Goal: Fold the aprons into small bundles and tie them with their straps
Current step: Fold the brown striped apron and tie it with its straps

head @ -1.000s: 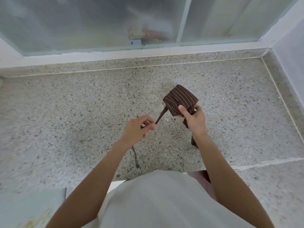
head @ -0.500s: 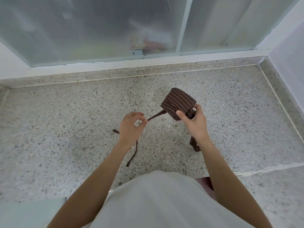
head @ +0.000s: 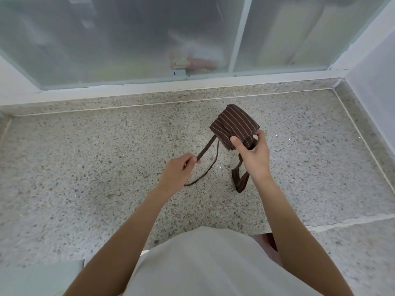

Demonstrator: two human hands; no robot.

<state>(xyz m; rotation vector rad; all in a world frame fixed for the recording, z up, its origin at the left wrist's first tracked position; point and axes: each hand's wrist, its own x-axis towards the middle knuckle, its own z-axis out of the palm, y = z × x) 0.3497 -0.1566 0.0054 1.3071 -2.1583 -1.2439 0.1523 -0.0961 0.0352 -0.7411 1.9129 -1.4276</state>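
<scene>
A brown apron with thin pale stripes is folded into a small bundle and held up above the speckled stone counter. My right hand grips the bundle's near end, thumb on top. A thin brown strap runs taut from the bundle's left side to my left hand, which pinches it between thumb and fingers. The strap's loose tail loops below my left hand. A wider striped strap loop hangs under my right hand.
A frosted sliding window with a white sill runs along the far edge of the counter. A white wall closes the right side. A pale green surface shows at the bottom left.
My left hand has slid along the strap toward its tail and pulled it straighter, out to the left. The tail now loops under the hand. My right hand still holds the bundle.
</scene>
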